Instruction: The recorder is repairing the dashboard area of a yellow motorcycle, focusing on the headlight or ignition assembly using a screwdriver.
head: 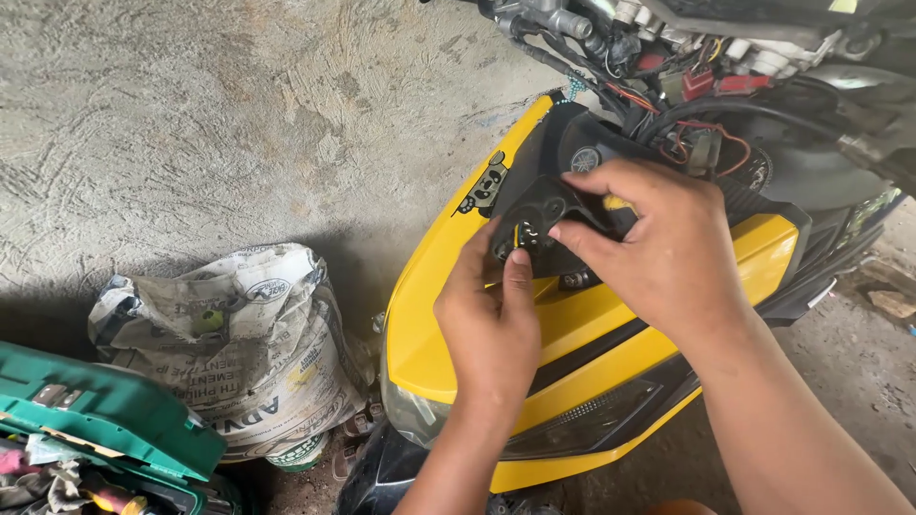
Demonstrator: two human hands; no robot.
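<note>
A yellow and black scooter front panel (448, 286) fills the middle, seen from above. My left hand (489, 324) rests its thumb and fingertips on a small black part (534, 224) set in the panel's black upper section. My right hand (658, 248) reaches in from the right and grips the same black part, with a bit of yellow (618, 203) showing under its fingers. Exposed wires and red connectors (687, 86) lie just behind the panel near the handlebar area.
A crumpled printed sack (239, 343) sits on the concrete floor at left. An open green toolbox (105, 420) with tools occupies the bottom-left corner. Rough concrete wall or floor (239, 114) spans the upper left. Dirt ground lies at right.
</note>
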